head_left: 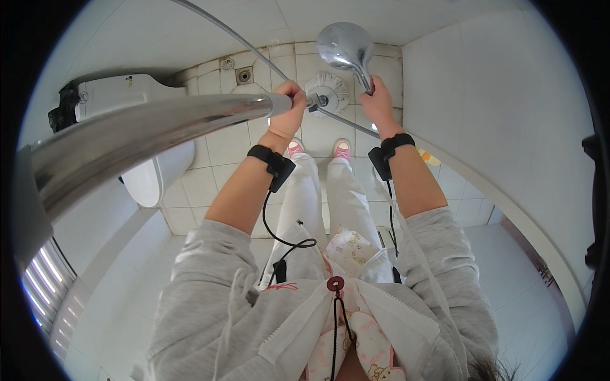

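Both arms stretch forward in front of the body. The left forearm slants inward to the left wrist, and the left hand is closed in a grip, fingers curled round. The right forearm also slants inward; the right hand is closed too, well apart from the other. Below, the legs stand slightly apart, feet pointing ahead.

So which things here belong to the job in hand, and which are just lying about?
In use:
mop, gripped by the left hand
shower head, in the right hand
silvery hose, probably; its join is hidden

Just around:
white toilet
square floor drain
yellow item, too hidden to name
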Tool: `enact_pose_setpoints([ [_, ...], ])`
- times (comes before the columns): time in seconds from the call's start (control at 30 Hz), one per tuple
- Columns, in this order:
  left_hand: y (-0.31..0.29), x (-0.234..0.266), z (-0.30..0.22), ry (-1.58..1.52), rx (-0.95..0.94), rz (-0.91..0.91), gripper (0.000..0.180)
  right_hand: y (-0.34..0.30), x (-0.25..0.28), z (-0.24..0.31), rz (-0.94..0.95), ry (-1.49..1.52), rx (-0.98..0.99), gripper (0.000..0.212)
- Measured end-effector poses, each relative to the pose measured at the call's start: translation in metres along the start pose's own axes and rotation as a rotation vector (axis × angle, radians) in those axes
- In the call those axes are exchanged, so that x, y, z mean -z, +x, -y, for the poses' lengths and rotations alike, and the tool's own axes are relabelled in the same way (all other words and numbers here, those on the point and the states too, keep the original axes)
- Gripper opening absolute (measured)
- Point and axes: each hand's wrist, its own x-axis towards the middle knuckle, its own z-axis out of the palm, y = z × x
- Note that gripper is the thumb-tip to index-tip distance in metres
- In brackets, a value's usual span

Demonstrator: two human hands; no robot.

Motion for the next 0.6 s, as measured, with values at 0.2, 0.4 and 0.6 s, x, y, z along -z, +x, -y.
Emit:
enact_pose_setpoints([
  [0.2,-0.002,-0.002,0.002,-0.001,0.026,-0.015,0.011,0.005,0.003,0.006,-0.011,-0.024,-0.014,0.036],
  [0.4,-0.004,-0.002,0.001,-0.011,0.02,0.008,0.01,0.009,-0.001,0.005,0.038,0.029,-0.024,0.035],
  [0.6,-0.004,-0.003,0.001,-0.001,0.021,0.006,0.01,0.008,-0.01,0.002,0.067,0.086,0.004,0.035],
])
